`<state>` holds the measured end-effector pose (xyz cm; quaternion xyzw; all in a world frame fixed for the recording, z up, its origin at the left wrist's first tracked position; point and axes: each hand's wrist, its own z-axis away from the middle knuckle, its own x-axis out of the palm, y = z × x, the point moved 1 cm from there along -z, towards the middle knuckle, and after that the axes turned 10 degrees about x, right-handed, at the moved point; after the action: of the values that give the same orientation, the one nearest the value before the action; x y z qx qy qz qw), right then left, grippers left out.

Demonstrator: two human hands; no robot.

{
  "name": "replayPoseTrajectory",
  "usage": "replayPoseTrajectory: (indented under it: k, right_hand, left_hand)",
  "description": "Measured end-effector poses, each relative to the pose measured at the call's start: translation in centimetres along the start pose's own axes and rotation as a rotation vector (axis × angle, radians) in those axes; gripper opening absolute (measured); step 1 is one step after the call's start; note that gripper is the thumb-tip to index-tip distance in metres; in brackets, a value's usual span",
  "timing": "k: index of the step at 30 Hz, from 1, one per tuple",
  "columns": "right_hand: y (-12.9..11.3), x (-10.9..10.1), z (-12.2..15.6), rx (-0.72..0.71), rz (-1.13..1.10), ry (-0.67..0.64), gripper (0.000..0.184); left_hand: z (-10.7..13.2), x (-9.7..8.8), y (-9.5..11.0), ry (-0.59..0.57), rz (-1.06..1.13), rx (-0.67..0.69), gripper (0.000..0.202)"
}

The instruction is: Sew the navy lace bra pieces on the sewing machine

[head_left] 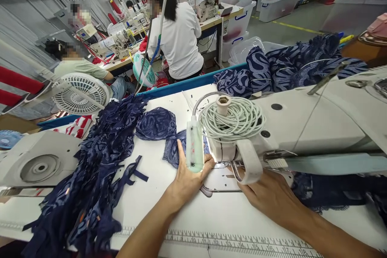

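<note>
My left hand (pixel 188 178) lies flat on the white sewing table (pixel 187 213), fingers stretched out and pressing a navy lace bra piece (pixel 160 127) toward the needle area. A small lamp head (pixel 194 148) on a flexible neck covers part of its fingers. My right hand (pixel 267 193) rests on the table under the head of the white sewing machine (pixel 317 129); its fingers are hidden behind the machine's presser parts. A coil of white cord (pixel 234 119) sits on the machine head.
A heap of navy lace pieces (pixel 93 185) lies on the left of the table. More navy fabric (pixel 290 66) is piled behind the machine. A white fan (pixel 80 93) stands at left. People sit at sewing stations beyond. A ruler strip (pixel 229 242) runs along the front edge.
</note>
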<state>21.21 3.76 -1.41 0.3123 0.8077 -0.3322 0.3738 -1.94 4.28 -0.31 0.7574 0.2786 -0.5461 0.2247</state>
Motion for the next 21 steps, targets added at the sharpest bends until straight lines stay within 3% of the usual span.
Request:
replayPoseTrajectory:
  k: [5,12,21]
  right_hand:
    - [0.0,-0.4,-0.2,-0.095,0.069,0.040,0.035]
    - [0.0,-0.8,-0.3,-0.203,0.129,0.115,0.024]
    - [1.1,-1.0,-1.3,0.006,0.005,0.195,0.028]
  left_hand:
    - [0.1,0.1,-0.2,0.035,0.031,-0.008,0.039]
    - [0.0,0.2,-0.3,0.040,0.035,-0.034,0.039]
    - [-0.2,0.3,-0.6,0.010,0.031,-0.048,0.044]
